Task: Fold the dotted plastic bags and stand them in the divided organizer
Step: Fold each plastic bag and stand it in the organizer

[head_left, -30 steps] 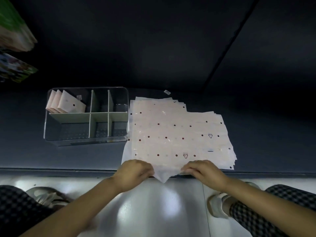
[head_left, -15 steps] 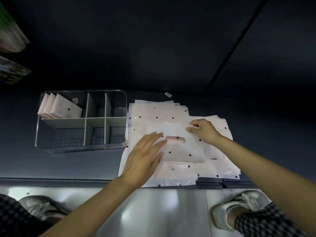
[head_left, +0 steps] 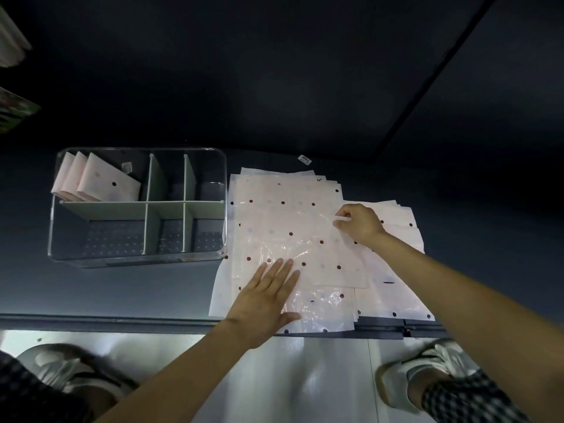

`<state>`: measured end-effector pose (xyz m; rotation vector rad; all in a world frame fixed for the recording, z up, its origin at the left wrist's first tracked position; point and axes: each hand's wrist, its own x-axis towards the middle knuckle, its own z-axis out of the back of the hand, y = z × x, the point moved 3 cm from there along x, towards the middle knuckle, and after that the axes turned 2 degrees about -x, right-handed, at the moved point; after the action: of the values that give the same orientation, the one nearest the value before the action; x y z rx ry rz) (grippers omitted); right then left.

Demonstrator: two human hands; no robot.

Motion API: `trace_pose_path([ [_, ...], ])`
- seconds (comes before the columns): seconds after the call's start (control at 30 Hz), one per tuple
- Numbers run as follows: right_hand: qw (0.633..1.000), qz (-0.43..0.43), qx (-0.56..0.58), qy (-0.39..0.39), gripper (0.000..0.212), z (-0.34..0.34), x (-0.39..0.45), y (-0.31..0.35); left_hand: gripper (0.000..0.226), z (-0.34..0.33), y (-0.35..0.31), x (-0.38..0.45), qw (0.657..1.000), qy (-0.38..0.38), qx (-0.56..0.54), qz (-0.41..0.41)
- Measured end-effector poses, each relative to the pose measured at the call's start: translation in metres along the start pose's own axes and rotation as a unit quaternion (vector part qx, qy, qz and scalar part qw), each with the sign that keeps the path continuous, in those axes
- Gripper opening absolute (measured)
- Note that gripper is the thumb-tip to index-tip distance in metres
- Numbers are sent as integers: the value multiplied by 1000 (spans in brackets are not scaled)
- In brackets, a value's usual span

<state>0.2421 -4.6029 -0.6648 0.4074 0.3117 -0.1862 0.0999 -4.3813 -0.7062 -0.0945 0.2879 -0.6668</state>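
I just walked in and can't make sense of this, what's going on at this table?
A person is folding dotted plastic bags. The left hand presses flat on the top bag of a stack, while the right hand pinches its folded-over edge. Beside the stack, a clear divided organizer holds three folded bags standing in its back-left compartment; the other compartments look empty.

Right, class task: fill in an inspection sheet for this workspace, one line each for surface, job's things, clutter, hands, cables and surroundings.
Surface: dark table, bare left of the bags.
Job's things: clear divided organizer holding three folded bags in its far-left compartment; stack of dotted bags beside it, top bag partly folded.
Clutter: small label beyond the stack.
Hands: left hand flat on the bag; right hand pinches its corner.
Cables: nothing seen.
Surroundings: pale floor, shoes.
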Motion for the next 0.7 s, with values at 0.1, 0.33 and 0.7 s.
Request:
trace_pose_path([
  [0.1, 985, 63, -95, -129, 34, 1, -31, 12, 72, -2, 0, 0, 1000, -12, 5, 0],
  [0.33, 926, 333, -171, 48, 59, -85, -132, 14, 73, -2, -3, 2, 1000, -5, 5, -5],
  [0.7, 935, 247, -250, -51, 59, -45, -145, -37, 68, 1, 19, -23, 1000, 12, -22, 14],
])
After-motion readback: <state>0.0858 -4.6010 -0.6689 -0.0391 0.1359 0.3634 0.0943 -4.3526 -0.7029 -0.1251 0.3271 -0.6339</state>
